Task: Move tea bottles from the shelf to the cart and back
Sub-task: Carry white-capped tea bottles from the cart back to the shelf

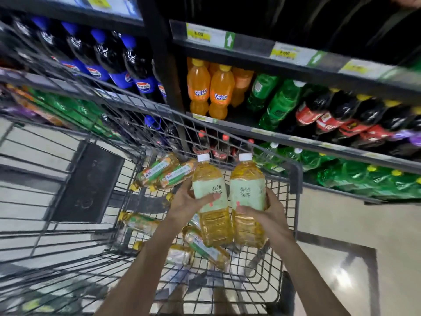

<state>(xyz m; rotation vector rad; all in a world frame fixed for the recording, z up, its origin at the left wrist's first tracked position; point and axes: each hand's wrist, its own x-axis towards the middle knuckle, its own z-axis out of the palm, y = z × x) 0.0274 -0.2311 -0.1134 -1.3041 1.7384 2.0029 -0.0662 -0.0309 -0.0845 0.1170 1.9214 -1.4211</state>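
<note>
The left hand (191,201) grips the left tea bottle (215,224) around its pale label. The right hand (270,213) grips the right tea bottle (247,192) just beside it, and both bottles are upright, white caps up, over the wire cart (296,176). Under and beyond the hands, smaller tea bottles (164,172) lie on their sides in the cart, and past its far rim stands the shelf (296,67) of sodas.

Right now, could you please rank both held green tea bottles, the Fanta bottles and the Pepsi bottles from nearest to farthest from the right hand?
1. Right green tea bottle: gripped in the right hand.
2. Left green tea bottle: beside it, held by the left hand.
3. Fanta bottles: on the shelf ahead.
4. Pepsi bottles: farthest, upper left.
</note>
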